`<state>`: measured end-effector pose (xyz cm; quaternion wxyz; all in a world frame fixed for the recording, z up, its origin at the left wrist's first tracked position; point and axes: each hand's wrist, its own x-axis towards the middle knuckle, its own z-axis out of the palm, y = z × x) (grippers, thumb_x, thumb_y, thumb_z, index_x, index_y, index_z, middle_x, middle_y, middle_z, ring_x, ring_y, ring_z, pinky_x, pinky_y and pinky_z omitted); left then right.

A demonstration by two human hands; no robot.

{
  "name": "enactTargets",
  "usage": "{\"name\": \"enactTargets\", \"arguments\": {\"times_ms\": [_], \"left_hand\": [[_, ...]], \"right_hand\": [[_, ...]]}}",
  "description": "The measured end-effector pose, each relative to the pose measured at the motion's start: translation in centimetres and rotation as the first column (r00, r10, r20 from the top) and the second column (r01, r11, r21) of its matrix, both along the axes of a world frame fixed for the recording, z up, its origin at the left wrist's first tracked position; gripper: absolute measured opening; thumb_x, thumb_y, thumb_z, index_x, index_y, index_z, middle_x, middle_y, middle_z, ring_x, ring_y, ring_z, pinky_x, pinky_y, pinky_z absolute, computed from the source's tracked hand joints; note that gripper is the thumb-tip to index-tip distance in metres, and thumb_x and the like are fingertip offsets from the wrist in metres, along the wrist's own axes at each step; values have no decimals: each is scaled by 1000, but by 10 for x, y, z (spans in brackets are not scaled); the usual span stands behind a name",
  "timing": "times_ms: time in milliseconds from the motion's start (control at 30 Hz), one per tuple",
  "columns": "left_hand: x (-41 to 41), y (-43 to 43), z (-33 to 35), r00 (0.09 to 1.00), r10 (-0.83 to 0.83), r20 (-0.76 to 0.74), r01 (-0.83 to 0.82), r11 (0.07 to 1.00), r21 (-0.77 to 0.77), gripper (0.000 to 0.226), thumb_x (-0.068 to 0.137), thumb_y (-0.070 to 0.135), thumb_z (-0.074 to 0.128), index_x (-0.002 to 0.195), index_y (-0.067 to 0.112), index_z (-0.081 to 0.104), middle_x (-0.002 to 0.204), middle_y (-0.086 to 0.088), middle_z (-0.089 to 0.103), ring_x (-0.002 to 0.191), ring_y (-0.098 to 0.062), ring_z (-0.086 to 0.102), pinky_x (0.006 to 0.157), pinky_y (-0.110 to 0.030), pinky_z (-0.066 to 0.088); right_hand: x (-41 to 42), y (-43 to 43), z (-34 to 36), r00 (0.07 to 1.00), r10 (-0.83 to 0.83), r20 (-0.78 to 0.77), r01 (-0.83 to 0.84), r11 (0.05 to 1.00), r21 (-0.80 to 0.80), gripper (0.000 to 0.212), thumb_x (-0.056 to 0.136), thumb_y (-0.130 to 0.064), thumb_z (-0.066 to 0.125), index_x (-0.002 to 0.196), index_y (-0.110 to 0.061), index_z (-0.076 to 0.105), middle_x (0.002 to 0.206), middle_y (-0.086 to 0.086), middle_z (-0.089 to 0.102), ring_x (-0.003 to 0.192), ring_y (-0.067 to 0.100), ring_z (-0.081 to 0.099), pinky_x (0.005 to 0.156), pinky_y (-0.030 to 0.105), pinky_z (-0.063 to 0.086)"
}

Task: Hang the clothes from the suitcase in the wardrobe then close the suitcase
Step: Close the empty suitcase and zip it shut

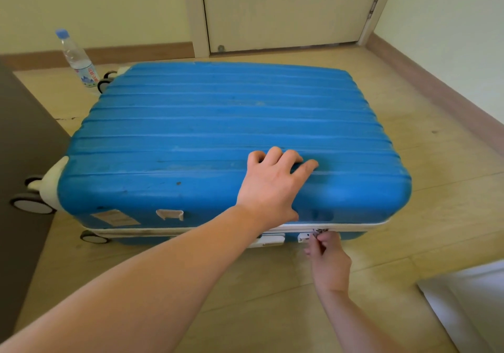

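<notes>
On the floor (409, 216) right before you, in the head view, the blue suitcase (218, 123) lies flat with its lid down. Your left hand (272, 186) rests on top of the lid near the front edge. Its fingers are spread and a little bent, pressing down and holding nothing. Your right hand (328, 260) is low at the front side, with finger and thumb pinched tight on the zipper pull (317, 233). The pull sits just beside the white lock (270, 239). No clothes show anywhere, so I think the hanging part is done, though you cannot see a wardrobe to be sure. What is left looks small: get the pull to the lock and the case is shut. I cannot tell if the zip is closed all the way round the far sides. For room, you have bare floor on your right and in front. A dark cabinet (24, 162) stands close by the wheels (32, 204) on the left. A water bottle (77, 58) stands near the far left corner, and it could tip if the case slides. Something white (469, 306) lies near your right arm. A closed door (286, 9) is behind the case.
</notes>
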<state>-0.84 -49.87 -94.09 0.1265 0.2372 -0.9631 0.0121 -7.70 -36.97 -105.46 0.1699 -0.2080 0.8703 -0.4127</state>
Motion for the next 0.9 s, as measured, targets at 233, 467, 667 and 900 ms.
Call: {"name": "enactTargets", "arguments": {"times_ms": [233, 467, 667, 900], "left_hand": [[15, -4, -4, 996, -50, -73, 43, 994, -96, 100, 22, 51, 84, 116, 27, 60, 96, 3, 61, 86, -19, 44, 71, -36, 44], [50, -17, 9, 976, -166, -139, 149, 981, -122, 71, 69, 74, 42, 124, 31, 51, 78, 4, 58, 76, -20, 53, 68, -30, 44], [11, 2, 17, 971, 178, -158, -171, 984, 54, 43, 79, 47, 40, 103, 27, 69, 92, -3, 62, 90, -30, 61, 82, -40, 46], [17, -2, 19, 967, 249, 53, -254, 950, 180, 58, 89, 62, 23, 139, 37, 38, 140, 7, 37, 137, -17, 27, 116, -42, 11]], "right_hand": [[-38, 38, 2, 922, -355, 154, 355, 934, 30, 7, 87, -16, 49, 86, -14, 56, 85, 14, 65, 85, 35, 61, 73, 37, 45], [-75, 43, 32, 637, -392, 664, 633, 758, -160, 19, 91, -5, 41, 76, -10, 51, 67, 11, 58, 64, 23, 50, 57, 31, 38], [-87, 32, 51, 577, -17, 816, 402, 876, -266, 20, 96, -29, 45, 86, -18, 59, 54, -5, 69, 49, 13, 66, 47, 21, 52], [-93, 26, 50, 595, 128, 794, 207, 930, -305, 28, 99, -22, 38, 79, -16, 56, 51, -3, 65, 44, 11, 62, 39, 18, 48]]}}
